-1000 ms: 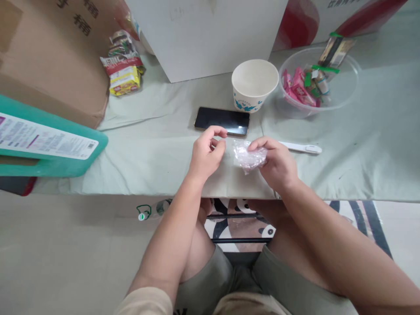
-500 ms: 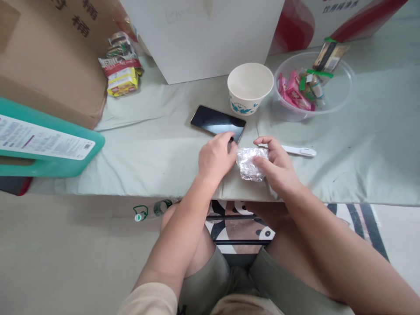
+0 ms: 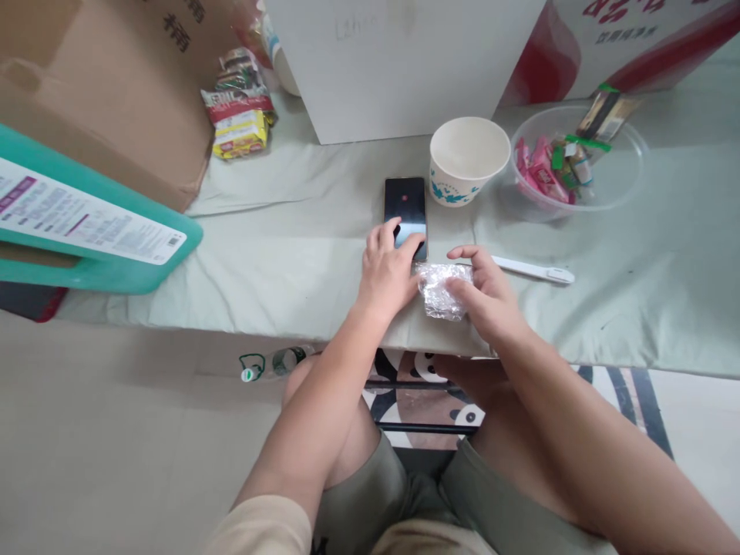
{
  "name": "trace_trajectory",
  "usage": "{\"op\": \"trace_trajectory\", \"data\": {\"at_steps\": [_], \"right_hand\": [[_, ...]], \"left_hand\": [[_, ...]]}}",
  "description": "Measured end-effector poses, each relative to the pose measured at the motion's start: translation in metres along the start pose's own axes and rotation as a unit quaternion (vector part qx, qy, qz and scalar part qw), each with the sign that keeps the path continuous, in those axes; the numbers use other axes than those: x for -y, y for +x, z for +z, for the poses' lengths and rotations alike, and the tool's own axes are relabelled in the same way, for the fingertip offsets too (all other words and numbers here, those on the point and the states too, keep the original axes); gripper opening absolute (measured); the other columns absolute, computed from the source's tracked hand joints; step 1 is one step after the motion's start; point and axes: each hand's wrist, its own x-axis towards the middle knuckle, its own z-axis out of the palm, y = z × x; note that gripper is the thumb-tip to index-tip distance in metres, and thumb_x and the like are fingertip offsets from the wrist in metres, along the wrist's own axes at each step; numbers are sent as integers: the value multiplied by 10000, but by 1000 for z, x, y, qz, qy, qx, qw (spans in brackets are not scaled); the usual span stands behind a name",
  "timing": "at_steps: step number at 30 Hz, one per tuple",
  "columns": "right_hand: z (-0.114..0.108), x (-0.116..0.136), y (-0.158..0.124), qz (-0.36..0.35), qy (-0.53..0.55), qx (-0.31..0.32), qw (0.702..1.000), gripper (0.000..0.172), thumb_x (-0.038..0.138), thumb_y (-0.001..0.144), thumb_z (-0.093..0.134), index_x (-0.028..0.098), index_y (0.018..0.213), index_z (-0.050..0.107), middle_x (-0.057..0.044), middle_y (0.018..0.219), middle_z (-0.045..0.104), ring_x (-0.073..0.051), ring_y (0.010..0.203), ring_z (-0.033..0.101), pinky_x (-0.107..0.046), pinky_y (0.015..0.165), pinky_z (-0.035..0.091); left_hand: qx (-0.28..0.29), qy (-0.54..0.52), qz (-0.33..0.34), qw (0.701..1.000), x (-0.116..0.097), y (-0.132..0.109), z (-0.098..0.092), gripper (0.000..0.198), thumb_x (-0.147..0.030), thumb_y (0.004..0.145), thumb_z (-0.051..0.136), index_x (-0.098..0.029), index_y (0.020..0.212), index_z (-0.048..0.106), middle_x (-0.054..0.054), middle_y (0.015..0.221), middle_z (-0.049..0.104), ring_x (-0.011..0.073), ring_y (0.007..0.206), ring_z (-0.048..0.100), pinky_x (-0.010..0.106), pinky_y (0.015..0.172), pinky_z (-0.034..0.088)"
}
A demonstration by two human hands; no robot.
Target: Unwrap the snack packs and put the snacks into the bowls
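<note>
A black phone (image 3: 406, 202) lies upright on the pale green cloth, its long side pointing away from me. My left hand (image 3: 386, 266) rests over its near end, fingers apart and touching it. Crinkled clear plastic wrap (image 3: 444, 291) is held in my right hand (image 3: 489, 297), pinched under the thumb. Its left edge meets the base of my left hand. Just beyond my right hand lies a white, knife-like tool (image 3: 540, 270), partly hidden by the fingers. A white paper bowl (image 3: 468, 158) with blue leaves stands behind the phone.
A clear plastic bowl (image 3: 627, 181) holds pink and green snack packs at the right. Behind stand a white box (image 3: 398, 69) and a red-and-white box (image 3: 613, 54). Snack packs (image 3: 240, 116), a cardboard box (image 3: 116, 100) and a green container (image 3: 188, 231) are at the left.
The phone has turned from slanted to nearly straight, with my left hand on it. My right hand keeps the wrap in place. The view has shifted slightly.
</note>
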Motion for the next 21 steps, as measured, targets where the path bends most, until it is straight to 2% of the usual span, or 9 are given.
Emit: {"op": "trace_trajectory", "data": {"at_steps": [4,6,9,13,15,18,19,21], "right_hand": [[5,-1,2,-4,12,-3,1000,484,329,732,733,265,1119,450,51,777,637,-104,537,530,-248,508,408],[6,-2,3,-4,13,-5,1000,487,327,729,729,266,1122,447,49,784,644,-106,541,527,-251,515,413],[5,-3,3,-4,-3,-6,1000,459,342,749,705,268,1123,449,70,718,594,-109,516,497,-254,505,391],[0,-3,2,-11,-42,-14,999,390,349,791,667,270,1120,472,101,638,471,-98,472,412,-249,477,322],[-3,-2,2,-10,-43,-13,999,390,349,795,669,268,1124,475,104,629,460,-93,464,389,-246,471,309],[-8,-3,1,-9,-28,-1,1000,413,361,799,680,266,1140,467,95,645,503,-100,473,417,-247,476,343],[-9,-4,1,-12,-30,-2,999,416,367,805,681,268,1147,466,93,647,510,-103,475,426,-248,477,351],[-11,-6,0,-32,-52,-8,998,416,389,831,675,272,1168,462,86,661,522,-110,484,446,-252,483,369]], "left_hand": [[-60,-17,-19,998,-5,-3,9,268,-244,960,600,-222,1217,673,171,1525,466,394,1457,387,564,1183,399],[-65,-25,-23,997,-5,-3,13,259,-197,967,559,-225,1200,668,168,1462,510,370,1413,441,542,1161,429],[-80,-39,-39,995,-1,4,12,273,-173,937,590,-236,1193,660,163,1429,526,352,1367,494,516,1144,451],[-175,-23,-105,979,2,12,3,244,-163,911,612,-233,1140,661,177,1453,505,389,1382,476,574,1117,444],[-203,-30,-87,975,-1,10,-1,208,-171,917,603,-230,1108,661,175,1448,512,376,1381,475,560,1103,450],[-184,-112,1,976,-6,4,-3,127,-155,911,574,-212,996,650,144,1264,610,275,1219,588,441,1056,490],[-170,-153,12,973,-6,3,-2,110,-148,905,561,-209,956,637,123,1179,633,241,1139,617,392,997,513],[-137,-250,-5,959,-4,4,-2,84,-168,912,533,-213,897,602,76,1021,651,192,987,640,317,843,528]]}}
